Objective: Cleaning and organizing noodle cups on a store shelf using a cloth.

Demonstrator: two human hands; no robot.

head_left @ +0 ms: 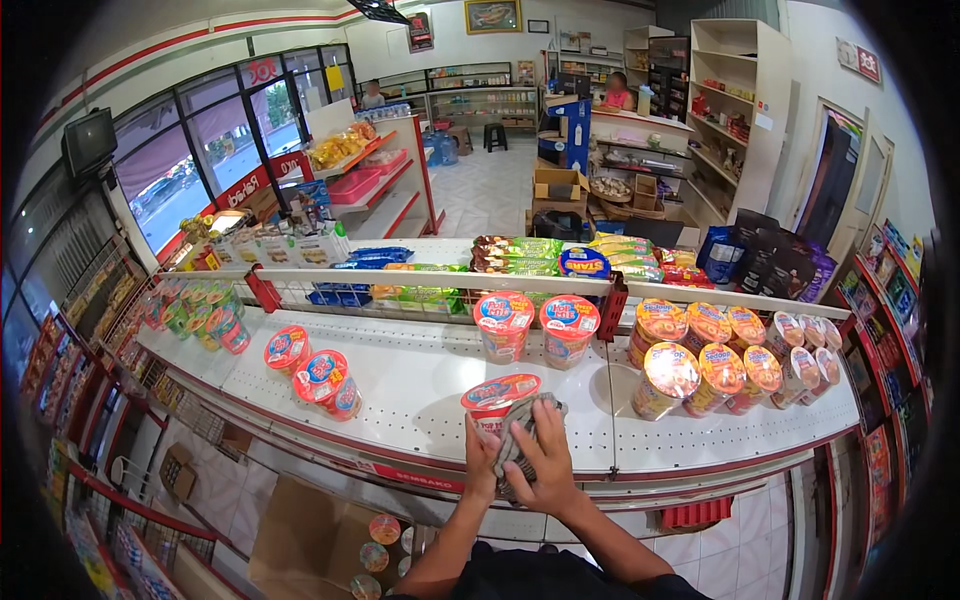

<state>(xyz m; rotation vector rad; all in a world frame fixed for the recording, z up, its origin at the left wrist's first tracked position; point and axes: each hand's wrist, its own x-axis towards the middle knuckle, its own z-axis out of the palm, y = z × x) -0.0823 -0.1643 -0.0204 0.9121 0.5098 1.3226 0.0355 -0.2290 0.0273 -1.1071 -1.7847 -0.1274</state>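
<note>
An instant noodle cup [496,395] with a red-rimmed lid is held above the front of the white perforated shelf [420,390], its lid tilted. My left hand [480,459] grips the cup's left side. In my right hand [551,461] is a crumpled grey cloth [516,442], pressed to the cup's right side. The cloth and fingers hide much of the cup's wall. Behind it stand two matching noodle cups [504,328], and two more cups [326,386] sit to the left. Orange-lidded noodle cups [670,379] stand in rows to the right.
A low rail [420,278] backs the shelf, with snack packets [517,256] beyond it. More cups [227,330] fill its left end. Below lies an open cardboard box [300,536] holding several cups [384,529]. A red crate [696,514] is under the shelf. One person [618,91] is behind the counter.
</note>
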